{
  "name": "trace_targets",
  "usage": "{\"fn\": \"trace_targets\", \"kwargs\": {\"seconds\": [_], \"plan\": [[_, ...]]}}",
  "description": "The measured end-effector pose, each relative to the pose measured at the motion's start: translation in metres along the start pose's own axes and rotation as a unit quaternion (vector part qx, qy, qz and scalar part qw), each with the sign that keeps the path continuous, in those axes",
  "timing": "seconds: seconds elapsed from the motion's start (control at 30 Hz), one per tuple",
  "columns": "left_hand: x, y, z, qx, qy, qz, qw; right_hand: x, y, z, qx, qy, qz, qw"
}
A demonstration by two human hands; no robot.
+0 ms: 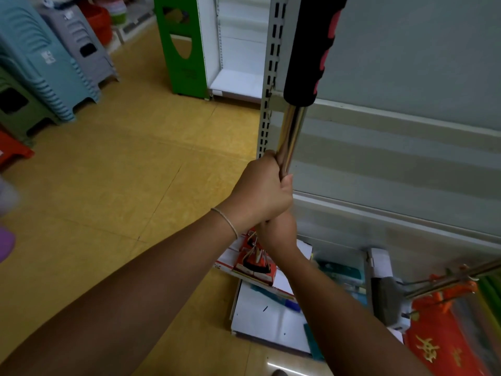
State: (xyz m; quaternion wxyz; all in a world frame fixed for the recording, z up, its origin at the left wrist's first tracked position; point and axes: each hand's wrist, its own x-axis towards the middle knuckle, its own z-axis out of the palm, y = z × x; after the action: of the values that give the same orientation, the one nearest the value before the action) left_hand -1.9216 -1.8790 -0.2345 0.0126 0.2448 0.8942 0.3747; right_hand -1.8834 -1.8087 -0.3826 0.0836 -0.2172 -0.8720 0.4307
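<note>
Beside the shelf [406,164] the pole [292,131] is standing nearly upright, left hand [261,191] curling tight round its chrome, right hand [278,234] tucking just below, fingers hidden, and I'm reckoning steady stacked hands are what's stopping it swinging.

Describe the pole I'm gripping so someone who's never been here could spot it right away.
Find the grey slotted shelving upright. In front of it rises a shiny metal pole, left hand gripping above right hand. Unlike the thin rods lower right, it carries a black foam grip with red bumps.
</note>
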Motion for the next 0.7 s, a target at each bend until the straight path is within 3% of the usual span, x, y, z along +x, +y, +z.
{"fn": "trace_targets", "kwargs": {"seconds": [0.7], "plan": [[0.003, 0.008, -0.004, -0.015, -0.091, -0.052, 0.994, -0.015, -0.027, -0.034, 0.012, -0.044, 0.062, 0.997]]}}
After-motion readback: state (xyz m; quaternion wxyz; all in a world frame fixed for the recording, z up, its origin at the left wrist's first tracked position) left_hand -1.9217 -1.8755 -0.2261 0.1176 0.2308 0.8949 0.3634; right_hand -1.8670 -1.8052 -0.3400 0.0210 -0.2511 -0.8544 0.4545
